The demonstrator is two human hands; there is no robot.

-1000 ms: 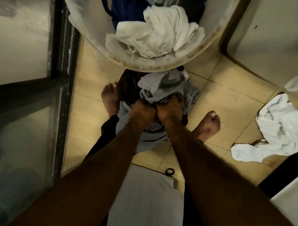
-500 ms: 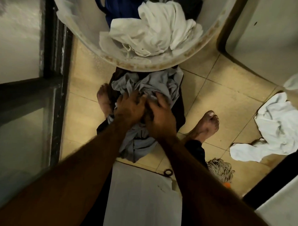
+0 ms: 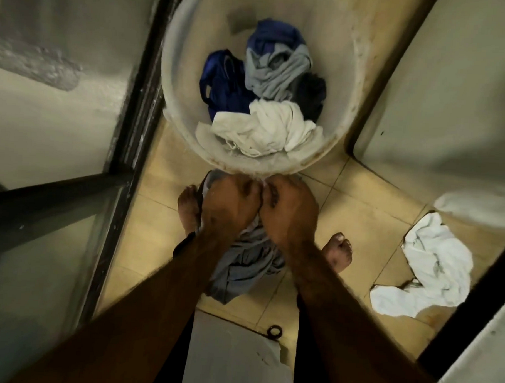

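My left hand (image 3: 230,205) and my right hand (image 3: 288,207) are side by side, both gripping a bunched grey garment (image 3: 242,269) that hangs down between my forearms above the tiled floor. Just beyond my knuckles stands a round pale tub (image 3: 175,80). Inside it lie a crumpled white cloth (image 3: 265,131), a blue garment (image 3: 224,86) and a grey-and-blue one (image 3: 277,68). My fingertips are hidden in the folds of the cloth.
My bare feet (image 3: 338,250) stand on yellowish floor tiles. A white cloth (image 3: 433,263) lies crumpled on the floor at right. A dark-framed glass door (image 3: 126,128) runs along the left, a pale wall on the right. A small black ring (image 3: 274,331) lies near a grey slab.
My hands have closed into fists on the grey garment and lifted it toward the tub's rim. The view has tilted up, showing more of the tub's inside.
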